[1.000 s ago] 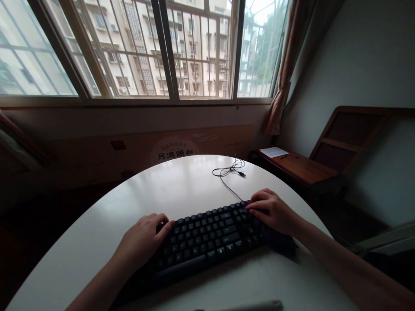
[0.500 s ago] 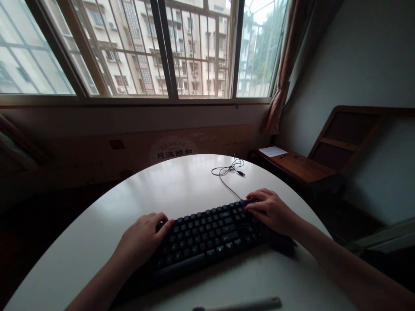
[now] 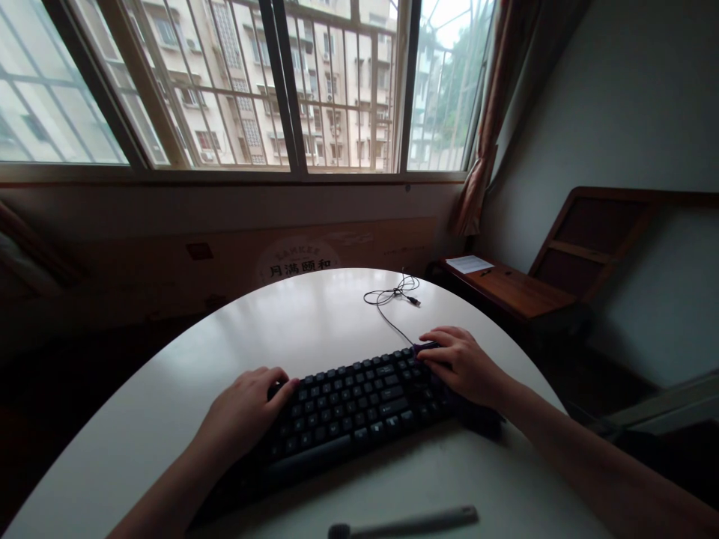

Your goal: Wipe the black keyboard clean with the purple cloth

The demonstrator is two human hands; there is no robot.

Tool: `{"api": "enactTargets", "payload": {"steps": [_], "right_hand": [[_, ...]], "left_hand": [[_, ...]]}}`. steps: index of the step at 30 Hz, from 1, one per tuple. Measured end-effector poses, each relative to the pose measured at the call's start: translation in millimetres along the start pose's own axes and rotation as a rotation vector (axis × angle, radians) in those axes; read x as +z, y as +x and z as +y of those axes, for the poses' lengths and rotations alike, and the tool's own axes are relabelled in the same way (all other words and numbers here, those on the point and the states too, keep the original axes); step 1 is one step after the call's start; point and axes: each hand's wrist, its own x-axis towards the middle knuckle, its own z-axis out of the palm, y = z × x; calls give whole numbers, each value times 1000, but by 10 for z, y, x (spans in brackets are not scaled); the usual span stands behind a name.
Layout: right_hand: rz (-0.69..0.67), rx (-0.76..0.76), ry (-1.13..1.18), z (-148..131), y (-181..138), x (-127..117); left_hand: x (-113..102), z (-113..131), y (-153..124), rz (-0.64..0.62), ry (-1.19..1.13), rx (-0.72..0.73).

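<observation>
A black keyboard (image 3: pixel 348 408) lies tilted slightly across the white round table (image 3: pixel 135 408). Its left end is gripped by my left hand (image 3: pixel 252 404), thumb on top near the upper left keys and the other fingers over the far edge. My right hand (image 3: pixel 460 363) rests at the keyboard's right end, fingers bent around a dark purple piece that looks like cloth (image 3: pixel 480 419). Most of that piece is hidden under the palm. A thin black cable (image 3: pixel 387 318) runs from the keyboard's back edge to a loose coil with a USB plug (image 3: pixel 414 301).
Near the table's front edge lies a grey-handled brush (image 3: pixel 413 522). To the right stands a wooden bench (image 3: pixel 528 292) with a sheet of paper (image 3: pixel 469 264) on it. Beyond the table are a barred window (image 3: pixel 348 97) and a curtain (image 3: pixel 475 195).
The view has shifted slightly, showing more of the brush at the bottom. Both hands keep nearly the same places on the keyboard and the purple piece.
</observation>
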Motion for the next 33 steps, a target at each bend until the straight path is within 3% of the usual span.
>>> {"api": "enactTargets", "payload": {"steps": [7, 10, 13, 16, 18, 22, 27, 30, 33], "right_hand": [[60, 24, 86, 76, 8, -43], [226, 233, 238, 190, -12, -68], [393, 511, 564, 320, -30, -95], [458, 741, 894, 386, -22, -139], [450, 799, 1058, 374, -7, -177], [265, 707, 1215, 293, -8, -247], [-27, 469, 1121, 294, -110, -305], [-111, 379, 1082, 316, -145, -315], [-106, 328, 924, 275, -104, -274]], "left_hand": [[-5, -7, 1, 0, 2, 8], [-12, 2, -1, -7, 5, 9], [-13, 3, 0, -9, 3, 5], [-10, -5, 9, -14, 9, 4], [-7, -13, 17, -15, 8, 3], [-4, -26, 24, -10, 3, -5], [6, -40, 19, -9, -4, 6], [11, -43, 23, 4, -13, 10], [10, -38, 29, -1, -9, 11]]}}
